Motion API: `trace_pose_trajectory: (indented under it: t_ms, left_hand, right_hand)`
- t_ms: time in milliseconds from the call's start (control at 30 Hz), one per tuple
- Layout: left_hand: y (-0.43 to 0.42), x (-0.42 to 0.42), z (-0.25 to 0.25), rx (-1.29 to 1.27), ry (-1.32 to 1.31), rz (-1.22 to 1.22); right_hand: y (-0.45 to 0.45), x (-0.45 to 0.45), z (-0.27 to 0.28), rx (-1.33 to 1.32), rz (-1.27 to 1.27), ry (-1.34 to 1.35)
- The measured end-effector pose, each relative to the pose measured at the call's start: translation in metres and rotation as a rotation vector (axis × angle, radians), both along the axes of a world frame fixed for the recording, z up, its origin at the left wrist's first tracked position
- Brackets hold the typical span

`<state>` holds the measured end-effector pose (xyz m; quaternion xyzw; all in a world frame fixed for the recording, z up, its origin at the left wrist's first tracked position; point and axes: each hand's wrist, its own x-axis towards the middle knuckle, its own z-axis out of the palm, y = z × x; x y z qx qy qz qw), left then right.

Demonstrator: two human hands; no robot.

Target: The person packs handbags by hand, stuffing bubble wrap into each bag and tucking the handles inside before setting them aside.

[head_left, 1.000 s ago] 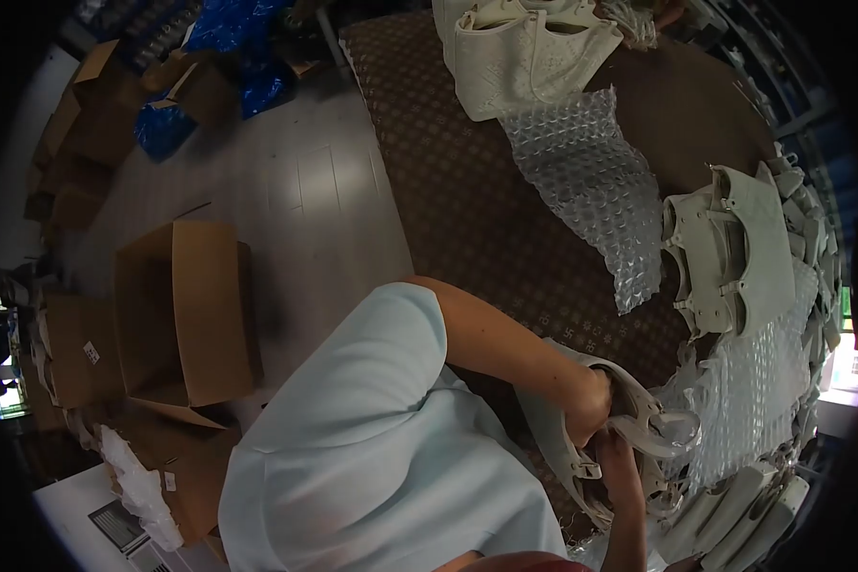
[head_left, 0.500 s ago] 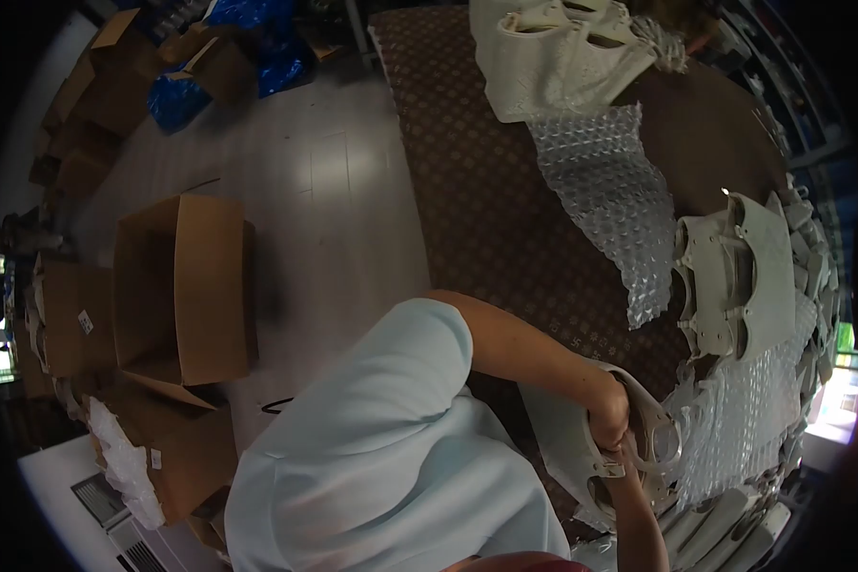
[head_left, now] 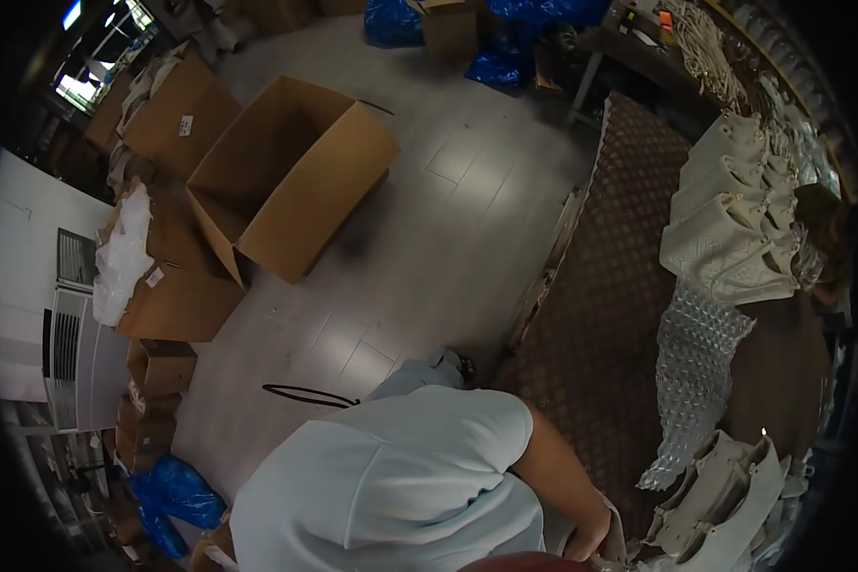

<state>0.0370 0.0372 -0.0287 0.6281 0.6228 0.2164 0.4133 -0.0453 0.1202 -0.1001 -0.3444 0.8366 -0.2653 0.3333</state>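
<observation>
My left hand is at the bottom edge of the view, at the opening of a cream handbag. Its fingers point down and are mostly hidden, so their grip does not show. Only a small part of this bag is in view. My right hand is outside the frame. Just to the right stand more cream handbags with their tops upward. A strip of bubble wrap lies on the brown patterned table cover beyond my left arm.
Farther along the table stands a row of cream handbags. An open cardboard box sits on the floor, with more boxes beside it. Blue plastic bags lie at lower left. A dark loop is near my body.
The view has turned toward the floor and boxes, so the table sits farther right and lower. My right hand has left the frame. My left hand is still at the handbag.
</observation>
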Motion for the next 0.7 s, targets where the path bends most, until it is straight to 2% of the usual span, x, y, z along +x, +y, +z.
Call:
trace_pose_trajectory:
  t_ms: [200,333,400,467,533,567,633,667,700]
  left_hand:
    - [-0.004,-0.007,0.004,0.039,0.000,-0.146]
    - [0.025,0.001,-0.006,0.100,-0.043,-0.353]
    - [0.014,0.005,0.002,-0.112,0.063,-0.221]
    - [0.000,0.002,-0.003,0.012,0.081,-0.011]
    - [-0.003,-0.002,-0.002,0.091,0.246,-0.067]
    - [0.001,-0.003,-0.005,0.070,0.234,-0.048]
    - [0.003,-0.008,0.004,0.025,0.250,-0.101]
    - [0.005,-0.010,0.004,0.033,0.282,-0.141]
    - [0.005,-0.009,0.004,0.056,0.296,-0.170]
  right_hand:
    - [-0.011,-0.017,0.006,-0.091,-0.031,-0.160]
    - [0.010,0.008,0.016,-0.132,-0.161,-0.296]
    - [0.035,0.057,0.018,-0.156,-0.326,-0.403]
    - [0.064,0.146,0.021,-0.198,-0.587,-0.533]
    - [0.068,0.254,0.040,-0.263,-0.906,-0.663]
    - [0.059,0.284,0.053,-0.283,-1.074,-0.695]
    - [0.062,0.276,0.065,0.442,-0.347,-0.301]
    - [0.066,0.288,0.047,0.459,-0.438,-0.490]
    - [0.055,0.285,0.056,0.538,-0.685,-0.626]
